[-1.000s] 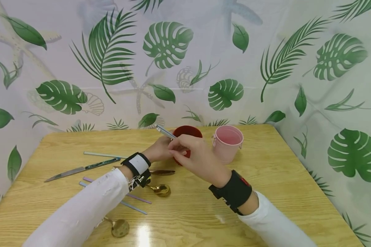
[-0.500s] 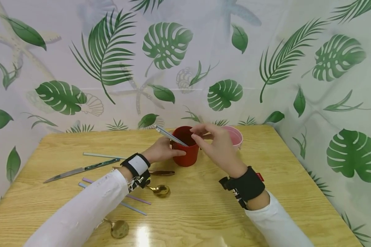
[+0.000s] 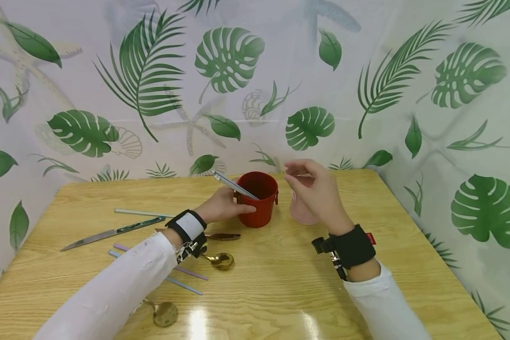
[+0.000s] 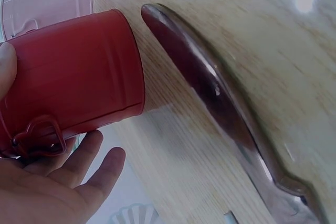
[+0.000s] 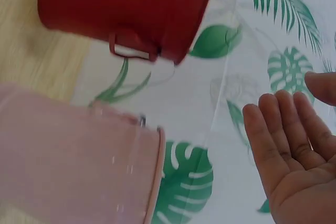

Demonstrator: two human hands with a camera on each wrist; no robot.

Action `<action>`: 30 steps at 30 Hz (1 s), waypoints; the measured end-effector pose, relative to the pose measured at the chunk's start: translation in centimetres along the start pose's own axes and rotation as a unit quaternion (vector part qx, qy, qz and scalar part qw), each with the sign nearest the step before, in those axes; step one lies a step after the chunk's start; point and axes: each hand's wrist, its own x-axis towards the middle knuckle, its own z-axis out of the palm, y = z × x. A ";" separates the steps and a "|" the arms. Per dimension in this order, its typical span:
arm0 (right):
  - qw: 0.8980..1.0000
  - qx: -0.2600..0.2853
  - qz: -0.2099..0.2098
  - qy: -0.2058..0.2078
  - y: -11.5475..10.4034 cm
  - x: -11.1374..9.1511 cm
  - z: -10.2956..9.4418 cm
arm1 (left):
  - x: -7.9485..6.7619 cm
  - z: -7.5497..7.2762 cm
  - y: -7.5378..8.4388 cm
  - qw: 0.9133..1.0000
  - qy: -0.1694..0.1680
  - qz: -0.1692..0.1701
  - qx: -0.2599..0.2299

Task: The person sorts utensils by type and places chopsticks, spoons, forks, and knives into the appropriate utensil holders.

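Observation:
My left hand (image 3: 218,206) grips the side of a small red metal bucket (image 3: 258,216), thumb on the near wall and fingers behind; the left wrist view shows fingers under its looped handle. Silver-blue chopsticks (image 3: 228,182) lean out of the bucket over its left rim. To the right, a pink bucket (image 3: 301,212) stands on the table, its upper part largely covered in the head view by my right hand (image 3: 318,193). That hand is raised with nothing in it, and in the right wrist view its fingers (image 5: 283,129) are extended, apart from both buckets.
A table knife (image 4: 210,82) with a shiny brownish blade lies just in front of the red bucket. Leftward are a knife with a patterned handle (image 3: 139,225), a pale stick (image 3: 142,213), purple and blue sticks (image 3: 182,284), and gold spoons (image 3: 221,260). Leaf-print cloth (image 3: 238,94) hangs behind.
The right hand has moved from over the red bucket to over the pink bucket, leaving the chopsticks leaning in the red one. The left hand keeps its hold.

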 end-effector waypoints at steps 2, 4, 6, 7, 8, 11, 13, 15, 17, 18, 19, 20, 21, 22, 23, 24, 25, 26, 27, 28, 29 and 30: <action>1.000 -0.005 0.018 0.017 0.5 0.0 -1.1 | 0.0 -0.1 0.0 1.000 -0.002 0.001 -0.005; 0.999 -0.007 0.038 0.026 1.1 -0.1 -2.1 | 0.0 -0.1 0.1 1.000 -0.004 0.002 -0.008; 0.998 -0.002 0.056 0.027 1.9 -0.4 -3.0 | -0.2 -0.2 0.2 1.000 -0.005 0.007 -0.007; 0.998 0.000 0.061 0.026 2.4 -0.5 -3.4 | -0.4 -0.2 0.6 1.000 -0.006 0.009 -0.009; 0.997 0.003 0.068 0.024 2.9 -0.7 -3.8 | -0.6 -0.3 1.1 1.000 -0.006 0.010 -0.011; 0.996 0.012 0.093 0.010 4.7 -1.2 -4.9 | -1.4 -0.5 2.4 1.000 -0.008 0.017 -0.018; 0.993 0.012 0.118 -0.004 5.9 -1.5 -5.5 | -1.7 -0.5 3.1 0.999 -0.010 0.014 -0.028; 0.989 0.017 0.146 -0.021 7.1 -1.8 -6.0 | -1.6 -0.5 3.0 0.999 -0.010 0.012 -0.033; 0.984 0.029 0.171 -0.045 8.1 -2.1 -6.3 | -1.4 -0.4 2.3 0.999 -0.008 0.010 -0.030; 0.980 0.036 0.185 -0.058 8.6 -2.2 -6.4 | -1.2 -0.3 2.0 1.000 -0.006 0.008 -0.027; 0.977 0.045 0.196 -0.068 9.0 -2.4 -6.5 | -1.0 -0.3 1.6 1.000 -0.005 0.006 -0.023; 0.974 0.051 0.206 -0.079 9.3 -2.5 -6.5 | -0.9 -0.2 1.2 1.000 -0.003 0.004 -0.017; 0.971 0.057 0.215 -0.088 9.6 -2.6 -6.5 | -0.7 -0.2 0.8 1.000 -0.003 0.003 -0.013; 0.969 0.060 0.220 -0.097 9.9 -2.6 -6.4 | -0.6 -0.1 0.5 1.000 -0.003 0.002 -0.010; 0.968 0.063 0.221 -0.102 10.1 -2.6 -6.3 | -0.4 -0.1 0.3 1.000 -0.002 0.000 -0.009; 0.967 0.066 0.223 -0.106 10.3 -2.7 -6.3 | -0.3 -0.1 0.2 1.000 -0.003 -0.002 -0.010; 0.967 0.071 0.219 -0.109 10.5 -2.7 -6.2 | -0.3 -0.1 0.1 1.000 -0.003 -0.002 -0.011; 0.968 0.076 0.213 -0.112 10.6 -2.7 -6.1 | -0.2 -0.1 0.1 1.000 -0.004 -0.002 -0.011; 0.968 0.083 0.208 -0.115 10.8 -2.7 -6.1 | -0.2 -0.1 0.0 1.000 -0.004 -0.001 -0.013; 0.968 0.087 0.204 -0.120 11.0 -2.7 -6.0 | -0.2 -0.1 0.0 1.000 -0.004 0.000 -0.013; 0.968 0.090 0.200 -0.124 11.1 -2.8 -5.9 | -0.2 0.0 0.1 1.000 -0.004 0.000 -0.013; 0.967 0.093 0.198 -0.129 11.3 -2.8 -5.8 | -0.1 0.0 0.0 1.000 -0.005 0.001 -0.014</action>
